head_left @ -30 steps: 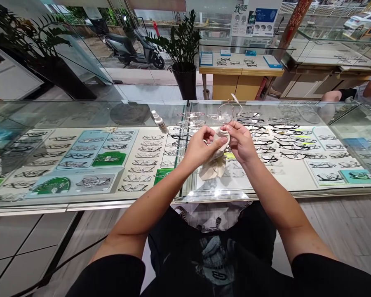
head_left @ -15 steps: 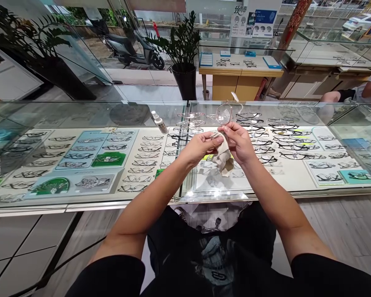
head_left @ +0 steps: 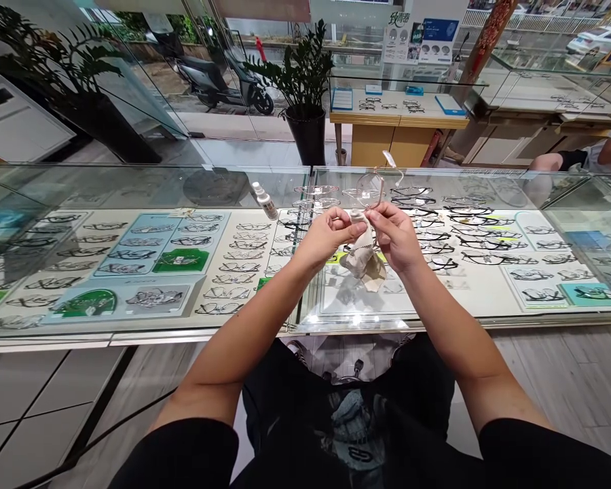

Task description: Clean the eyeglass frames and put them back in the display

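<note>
Above the glass display case, my left hand [head_left: 328, 236] pinches a beige cleaning cloth [head_left: 362, 261] whose loose end hangs down between my hands. My right hand [head_left: 396, 234] is closed on a pair of thin-rimmed eyeglasses [head_left: 383, 185]; a round rim rises above the fingers, and a small white tag [head_left: 389, 159] sticks up from the frame. The cloth's top is bunched against the glasses between my fingertips, so the part of the frame there is hidden.
A white spray bottle [head_left: 265, 201] stands on the glass top left of my hands. Under the glass of the display case [head_left: 254, 329] lie rows of eyeglasses. Beyond are a potted plant [head_left: 306, 129] and a second display table [head_left: 397, 119]. A seated person [head_left: 603, 155] is at far right.
The cloth has shifted and spread slightly between my fingers, and the glasses have turned a little. My left fingers curl more. The view has shifted slightly.
</note>
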{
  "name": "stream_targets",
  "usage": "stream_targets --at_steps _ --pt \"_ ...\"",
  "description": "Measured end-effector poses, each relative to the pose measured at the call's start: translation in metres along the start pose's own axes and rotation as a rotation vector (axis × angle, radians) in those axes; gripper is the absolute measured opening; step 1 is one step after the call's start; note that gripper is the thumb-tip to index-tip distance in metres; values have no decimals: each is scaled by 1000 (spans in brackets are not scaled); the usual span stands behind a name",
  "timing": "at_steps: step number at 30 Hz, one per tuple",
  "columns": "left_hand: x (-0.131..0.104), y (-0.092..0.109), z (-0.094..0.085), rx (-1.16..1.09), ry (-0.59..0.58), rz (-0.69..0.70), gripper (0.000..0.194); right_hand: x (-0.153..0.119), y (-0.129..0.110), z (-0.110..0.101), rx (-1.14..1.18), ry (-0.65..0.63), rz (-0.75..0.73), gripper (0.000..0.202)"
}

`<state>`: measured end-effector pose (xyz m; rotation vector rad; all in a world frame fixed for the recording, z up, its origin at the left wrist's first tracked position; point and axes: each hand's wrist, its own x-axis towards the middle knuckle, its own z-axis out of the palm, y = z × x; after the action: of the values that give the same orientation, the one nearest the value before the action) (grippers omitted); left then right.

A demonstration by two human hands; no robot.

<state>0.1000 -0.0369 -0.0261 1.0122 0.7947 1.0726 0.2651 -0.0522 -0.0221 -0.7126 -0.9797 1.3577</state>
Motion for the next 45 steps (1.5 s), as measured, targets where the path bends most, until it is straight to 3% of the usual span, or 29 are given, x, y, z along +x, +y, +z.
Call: stream_targets --at_steps 7,16,25,30,35,45 --pt "-8 -9 12 -80 -139 -114 66 -2 5 0 18 46 -20 50" --pt "-9 -7 10 -64 -274 -61 59 2 6 -4 53 96 24 45" --pt "-6 -9 8 -58 -138 -9 58 3 6 -3 137 85 42 48" --pt "-8 -5 10 -98 -202 -39 59 3 9 -4 166 75 40 47" --pt "-10 -5 14 -43 -222 20 57 4 10 -4 150 81 50 45" --pt "-7 -22 18 94 -20 219 64 -3 16 8 151 28 56 47"
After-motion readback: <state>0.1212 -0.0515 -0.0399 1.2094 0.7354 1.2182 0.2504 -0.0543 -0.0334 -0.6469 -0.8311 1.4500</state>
